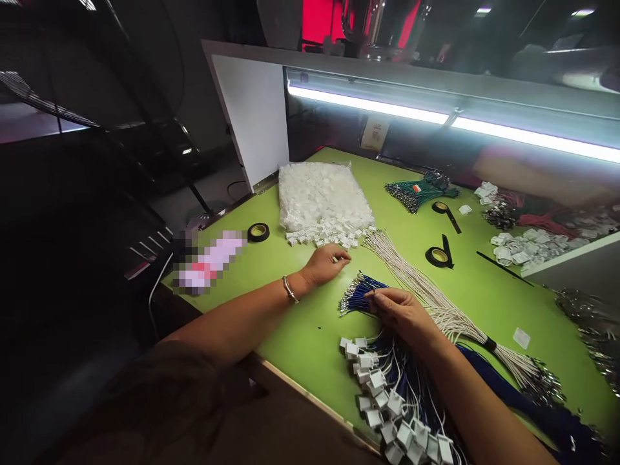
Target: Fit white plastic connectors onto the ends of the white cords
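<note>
My left hand (pixel 328 263) is closed in a pinch just in front of a pile of loose white plastic connectors (pixel 327 234); whatever is between its fingertips is too small to make out. My right hand (pixel 400 313) is closed over a bundle of blue wires (pixel 357 294), its thumb and forefinger pinched at the wires near their metal-tipped ends. Beside it runs a long bundle of white wires (pixel 426 284), bound with black tape. Below my right wrist, wires fitted with white connector housings (pixel 394 403) hang at the table's front edge.
A clear bag of white connectors (pixel 322 194) lies behind the loose pile. Black tape rolls (pixel 258 232) sit on the green table (pixel 290 336). Green wires (pixel 420 190) lie at the back. A lit tube lamp (pixel 368 103) hangs under the shelf; a white panel (pixel 576 258) stands right.
</note>
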Action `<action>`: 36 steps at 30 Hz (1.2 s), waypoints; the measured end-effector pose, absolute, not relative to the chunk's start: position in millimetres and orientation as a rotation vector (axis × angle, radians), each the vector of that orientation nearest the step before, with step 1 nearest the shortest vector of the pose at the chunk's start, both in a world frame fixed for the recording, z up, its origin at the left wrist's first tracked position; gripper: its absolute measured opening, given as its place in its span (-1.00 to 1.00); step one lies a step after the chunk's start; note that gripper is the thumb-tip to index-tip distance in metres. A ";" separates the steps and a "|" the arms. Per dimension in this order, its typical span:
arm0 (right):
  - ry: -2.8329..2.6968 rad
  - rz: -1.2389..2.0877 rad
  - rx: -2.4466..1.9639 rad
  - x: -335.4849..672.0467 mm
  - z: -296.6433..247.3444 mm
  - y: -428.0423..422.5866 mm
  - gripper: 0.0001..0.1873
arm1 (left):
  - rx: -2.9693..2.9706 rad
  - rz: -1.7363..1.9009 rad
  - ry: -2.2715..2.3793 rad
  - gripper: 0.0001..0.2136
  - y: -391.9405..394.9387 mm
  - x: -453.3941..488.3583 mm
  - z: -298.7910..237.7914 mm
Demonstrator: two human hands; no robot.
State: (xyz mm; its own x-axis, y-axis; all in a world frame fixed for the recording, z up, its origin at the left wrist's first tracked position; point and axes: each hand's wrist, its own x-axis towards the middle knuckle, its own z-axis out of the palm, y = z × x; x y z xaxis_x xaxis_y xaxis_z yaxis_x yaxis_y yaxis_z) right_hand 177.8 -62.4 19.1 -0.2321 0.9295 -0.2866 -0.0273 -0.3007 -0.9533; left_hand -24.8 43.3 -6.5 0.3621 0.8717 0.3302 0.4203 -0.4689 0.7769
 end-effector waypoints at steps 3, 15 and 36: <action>-1.067 1.612 -1.234 175.7 17.0 -59.0 -0.65 | 2.218 1.045 1.311 -0.82 67.0 -25.2 -2.5; -1.060 1.449 -1.307 178.0 43.3 -63.2 -0.63 | 2.647 0.711 1.270 -0.81 75.7 -5.1 -20.8; -1.560 1.020 -1.722 166.7 -6.2 16.7 -0.83 | 0.741 1.022 0.839 -0.77 30.4 -0.6 4.2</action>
